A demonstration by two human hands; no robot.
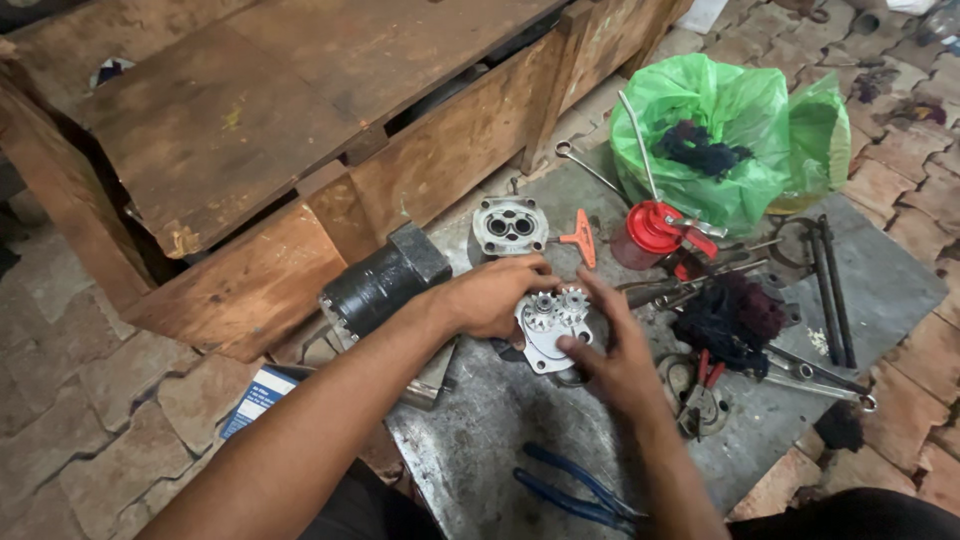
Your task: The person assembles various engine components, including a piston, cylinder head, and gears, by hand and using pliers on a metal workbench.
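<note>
On the far left you have a big wooden bench over a brick floor. A small blue and white box lies on the bricks near your left arm. Next comes a fat black round part lying on its side, right by the bench and at the edge of the grey metal sheet where you work.

Your left hand comes in from the left. Its fingers curl around the left side of the silver pump body, so this hand is gripping it. The pump body sits on the metal sheet, in the middle, between your two hands. Two little gears stick up side by side out of its top.

Just behind it lies a silver cover plate with two round holes. An orange T-shaped tool lies just to the right of that plate.

Your right hand is on the right side of the pump body. The fingers are spread apart, and the fingertips touch its front and top. It is touching, not squeezing shut.

Near you, blue-handled pliers lie on the sheet. Farther right stands a red oil can with a long thin spout. Behind it is a green plastic bag with a dark rag inside. A dark cloth lies among wrenches, and two long dark rods rest on the far right.
</note>
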